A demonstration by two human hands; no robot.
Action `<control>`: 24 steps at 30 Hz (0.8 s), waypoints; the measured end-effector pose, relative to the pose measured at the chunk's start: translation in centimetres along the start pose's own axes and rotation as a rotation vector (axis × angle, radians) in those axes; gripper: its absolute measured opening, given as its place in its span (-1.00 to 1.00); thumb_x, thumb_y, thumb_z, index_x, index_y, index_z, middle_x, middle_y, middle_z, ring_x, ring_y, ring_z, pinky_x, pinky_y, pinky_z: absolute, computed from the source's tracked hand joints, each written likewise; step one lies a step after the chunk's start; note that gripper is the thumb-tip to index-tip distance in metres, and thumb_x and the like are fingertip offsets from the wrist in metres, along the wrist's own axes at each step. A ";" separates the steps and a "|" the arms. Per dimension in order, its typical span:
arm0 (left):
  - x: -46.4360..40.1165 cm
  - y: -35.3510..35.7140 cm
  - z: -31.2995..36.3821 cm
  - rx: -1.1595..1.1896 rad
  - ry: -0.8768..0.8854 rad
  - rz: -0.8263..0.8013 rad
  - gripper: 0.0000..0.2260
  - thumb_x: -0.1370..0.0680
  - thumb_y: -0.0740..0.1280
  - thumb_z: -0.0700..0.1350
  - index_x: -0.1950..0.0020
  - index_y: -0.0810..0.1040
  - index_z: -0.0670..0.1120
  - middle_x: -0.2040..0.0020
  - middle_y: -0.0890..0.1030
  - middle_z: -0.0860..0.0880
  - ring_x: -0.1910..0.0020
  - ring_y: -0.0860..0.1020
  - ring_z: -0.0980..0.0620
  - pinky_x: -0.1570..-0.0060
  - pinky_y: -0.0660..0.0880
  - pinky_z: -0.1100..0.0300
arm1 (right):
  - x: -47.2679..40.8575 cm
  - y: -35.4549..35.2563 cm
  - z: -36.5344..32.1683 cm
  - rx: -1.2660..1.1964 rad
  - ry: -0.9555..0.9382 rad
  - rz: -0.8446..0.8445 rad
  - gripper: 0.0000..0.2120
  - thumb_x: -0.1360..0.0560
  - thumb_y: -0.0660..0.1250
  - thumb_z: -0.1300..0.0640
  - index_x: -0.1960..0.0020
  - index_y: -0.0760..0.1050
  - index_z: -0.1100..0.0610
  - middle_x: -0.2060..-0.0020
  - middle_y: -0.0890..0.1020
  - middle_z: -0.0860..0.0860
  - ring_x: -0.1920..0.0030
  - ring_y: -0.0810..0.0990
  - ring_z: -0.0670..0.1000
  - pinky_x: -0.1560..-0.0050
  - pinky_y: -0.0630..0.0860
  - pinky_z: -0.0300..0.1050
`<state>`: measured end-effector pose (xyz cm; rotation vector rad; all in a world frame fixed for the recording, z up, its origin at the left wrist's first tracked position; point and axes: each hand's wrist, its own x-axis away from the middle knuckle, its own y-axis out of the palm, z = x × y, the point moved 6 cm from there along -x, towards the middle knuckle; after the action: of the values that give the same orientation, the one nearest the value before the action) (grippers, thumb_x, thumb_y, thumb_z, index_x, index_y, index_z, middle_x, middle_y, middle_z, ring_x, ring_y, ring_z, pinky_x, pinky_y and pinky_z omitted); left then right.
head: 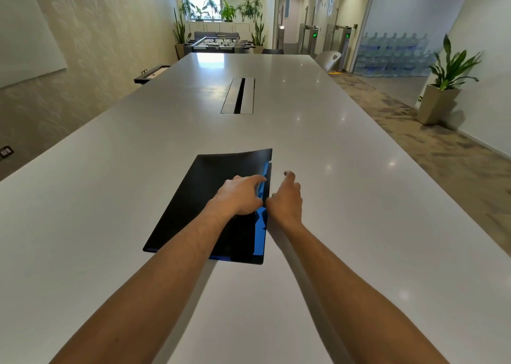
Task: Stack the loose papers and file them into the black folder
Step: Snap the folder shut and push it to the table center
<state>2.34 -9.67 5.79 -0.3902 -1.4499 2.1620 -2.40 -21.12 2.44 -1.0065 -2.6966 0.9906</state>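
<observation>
The black folder [199,197] lies flat on the white table [110,170], its cover nearly closed. A blue inner layer [261,219] shows along its right edge and at the near edge. My left hand [239,195] rests palm down on the cover near the right edge, fingers spread toward that edge. My right hand [284,197] sits just right of the folder, fingers loosely curled, thumb touching the folder's right edge. No loose papers are visible; whatever is inside the folder is hidden.
A cable slot [239,95] with metal flaps is set in the table's middle, beyond the folder. A white chair [329,59] stands at the far right edge. A potted plant [442,87] stands on the carpet to the right.
</observation>
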 end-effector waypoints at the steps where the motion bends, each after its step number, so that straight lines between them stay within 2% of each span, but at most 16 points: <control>1: 0.0 0.4 -0.2 -0.006 -0.010 0.002 -0.42 -0.50 0.39 -0.01 -0.49 0.27 0.13 -0.27 0.51 -0.07 -0.10 0.55 -0.06 -0.04 0.54 0.07 | 0.1 -0.2 0.7 -0.013 0.048 0.001 -0.32 -0.43 0.43 0.28 -0.44 0.17 0.11 -0.28 0.43 0.18 -0.12 0.56 0.15 0.12 0.42 -0.15; 4: -0.2 1.1 -0.7 -0.144 -0.005 0.034 -0.42 -0.47 0.41 0.12 -0.45 0.34 0.09 -0.20 0.56 -0.02 -0.09 0.54 -0.02 0.02 0.45 0.11 | 0.2 -0.6 2.2 -0.083 0.146 0.011 -0.43 -0.47 0.39 0.29 -0.40 0.23 0.13 -0.24 0.48 0.16 -0.11 0.55 0.09 0.12 0.39 -0.23; 7: -0.6 1.5 -1.4 -0.236 0.022 0.036 -0.59 -0.46 0.40 0.18 -0.26 0.54 0.06 -0.03 0.62 0.03 0.05 0.57 0.07 0.08 0.48 0.14 | 0.0 -0.7 2.9 -0.184 0.154 0.026 -0.65 -0.53 0.35 0.24 -0.28 0.37 0.14 -0.08 0.59 0.10 0.18 0.55 -0.10 0.30 0.37 -0.42; 9: -0.8 2.2 -2.4 -0.196 0.051 -0.005 -0.64 -0.48 0.39 0.19 -0.21 0.58 0.08 -0.10 0.61 0.06 -0.06 0.54 0.06 -0.09 0.48 0.02 | 0.1 -0.7 2.9 -0.195 0.096 0.032 -0.76 -0.53 0.37 0.18 -0.18 0.47 0.13 0.09 0.61 0.00 0.31 0.51 -0.17 0.36 0.35 -0.44; 11: -0.7 2.7 -3.4 -0.142 0.104 0.016 -0.63 -0.49 0.36 0.20 -0.25 0.56 0.12 -0.26 0.55 0.10 -0.26 0.45 0.03 -0.26 0.36 -0.10 | 0.4 -0.6 2.6 -0.178 0.013 0.027 -0.79 -0.52 0.39 0.13 -0.13 0.51 0.10 0.19 0.56 -0.10 0.29 0.53 -0.17 0.26 0.46 -0.39; 13: -0.1 3.2 -4.2 -0.069 0.155 0.105 -0.61 -0.50 0.33 0.23 -0.28 0.54 0.14 -0.33 0.52 0.13 -0.35 0.39 0.05 -0.34 0.28 -0.15 | 0.6 -0.1 2.1 -0.105 -0.093 0.006 -0.80 -0.52 0.39 0.10 -0.13 0.51 0.05 0.14 0.55 -0.12 0.23 0.55 -0.14 0.17 0.50 -0.34; 15: 0.3 3.6 -4.8 -0.004 0.184 0.187 -0.59 -0.50 0.30 0.24 -0.30 0.53 0.14 -0.34 0.52 0.13 -0.37 0.39 0.08 -0.40 0.21 -0.17 | 0.8 0.5 1.6 0.015 -0.206 -0.011 -0.81 -0.54 0.35 0.09 -0.15 0.52 0.01 0.06 0.54 -0.10 0.15 0.51 -0.14 0.17 0.37 -0.40; 17: 0.6 4.0 -5.0 0.010 0.200 0.222 -0.59 -0.51 0.27 0.25 -0.31 0.50 0.14 -0.31 0.53 0.12 -0.35 0.40 0.09 -0.42 0.16 -0.17 | 1.1 1.0 1.4 0.128 -0.287 -0.025 -0.82 -0.56 0.30 0.07 -0.15 0.55 -0.01 -0.02 0.57 -0.06 0.08 0.49 -0.13 0.17 0.32 -0.38; 21: 0.5 4.1 -5.0 0.020 0.196 0.238 -0.56 -0.52 0.24 0.25 -0.35 0.43 0.12 -0.30 0.53 0.09 -0.33 0.42 0.07 -0.43 0.15 -0.17 | 1.6 1.7 1.1 0.262 -0.392 -0.065 -0.75 -0.54 0.31 0.13 -0.21 0.57 -0.01 -0.05 0.55 0.01 -0.05 0.49 0.00 0.09 0.44 -0.23; 24: 0.4 4.6 -5.0 -0.002 0.195 0.195 -0.50 -0.55 0.18 0.26 -0.45 0.30 0.14 -0.41 0.44 0.08 -0.42 0.33 0.06 -0.46 0.06 -0.21 | 1.8 1.8 0.8 0.308 -0.427 -0.072 -0.70 -0.52 0.34 0.13 -0.24 0.54 0.01 -0.09 0.56 0.04 -0.09 0.49 0.03 -0.02 0.50 -0.12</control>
<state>3.32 -6.97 -0.36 -0.7486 -1.3535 2.2005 -3.07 -19.44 0.45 -0.6982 -2.7333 1.7068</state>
